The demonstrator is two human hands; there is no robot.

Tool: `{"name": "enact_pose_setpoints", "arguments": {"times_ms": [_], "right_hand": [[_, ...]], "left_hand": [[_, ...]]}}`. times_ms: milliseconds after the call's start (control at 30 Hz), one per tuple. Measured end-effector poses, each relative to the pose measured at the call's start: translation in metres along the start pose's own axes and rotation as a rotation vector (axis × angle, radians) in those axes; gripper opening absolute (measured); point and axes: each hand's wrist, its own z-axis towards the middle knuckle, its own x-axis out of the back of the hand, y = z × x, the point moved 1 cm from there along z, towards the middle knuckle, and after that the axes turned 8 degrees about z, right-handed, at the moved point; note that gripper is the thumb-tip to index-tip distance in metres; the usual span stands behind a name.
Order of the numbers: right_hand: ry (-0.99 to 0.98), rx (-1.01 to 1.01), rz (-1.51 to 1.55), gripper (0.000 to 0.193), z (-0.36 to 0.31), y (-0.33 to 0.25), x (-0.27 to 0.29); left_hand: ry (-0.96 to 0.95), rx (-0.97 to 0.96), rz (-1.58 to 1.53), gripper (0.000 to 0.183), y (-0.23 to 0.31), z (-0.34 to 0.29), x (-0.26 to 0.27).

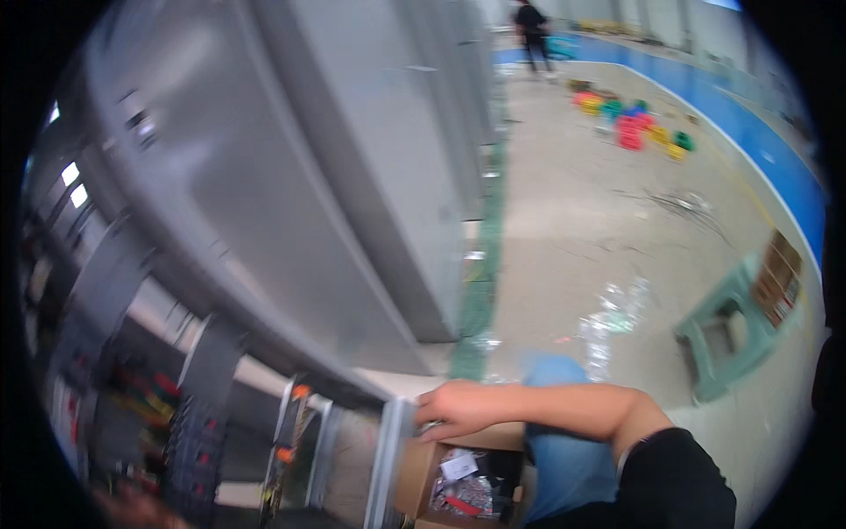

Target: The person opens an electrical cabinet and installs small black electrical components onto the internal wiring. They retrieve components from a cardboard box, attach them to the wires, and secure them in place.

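Note:
My right hand point(448, 409) reaches across from the right with its fingers curled, over an open cardboard box point(423, 473) and beside the upright grey metal edge point(386, 460) of a cabinet frame. Something small and shiny shows at its fingertips, too blurred to name. Inside the box lie clear plastic bags of small parts point(476, 492), a white label point(459, 466) and a red piece point(463, 505). At the lower left my left hand point(139, 509) is dark and smeared, close to black slotted wiring duct point(198, 432) and coloured wires inside the cabinet; its fingers cannot be made out.
Tall grey cabinet panels point(264, 176) line the left. On the floor to the right stands a green stool point(727, 331) with a cardboard carton point(778, 275) on it. Clear plastic wrap point(612, 313), loose wires point(679, 207) and coloured spools point(629, 132) lie farther off. A person point(531, 35) stands far away.

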Motion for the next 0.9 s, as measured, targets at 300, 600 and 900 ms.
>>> {"name": "enact_pose_setpoints", "arguments": {"times_ms": [300, 600, 900], "right_hand": [[0.032, -0.062, 0.015, 0.031, -0.01, -0.027, 0.009], [0.093, -0.05, 0.07, 0.024, -0.001, -0.031, 0.007], [0.056, -0.172, 0.069, 0.026, 0.009, -0.031, -0.003]], "left_hand": [[0.043, 0.164, -0.276, 0.057, 0.048, 0.017, 0.047], [0.243, 0.311, -0.536, 0.07, 0.08, 0.079, 0.1], [0.417, 0.29, -0.636, 0.064, 0.069, 0.071, 0.124]]}}
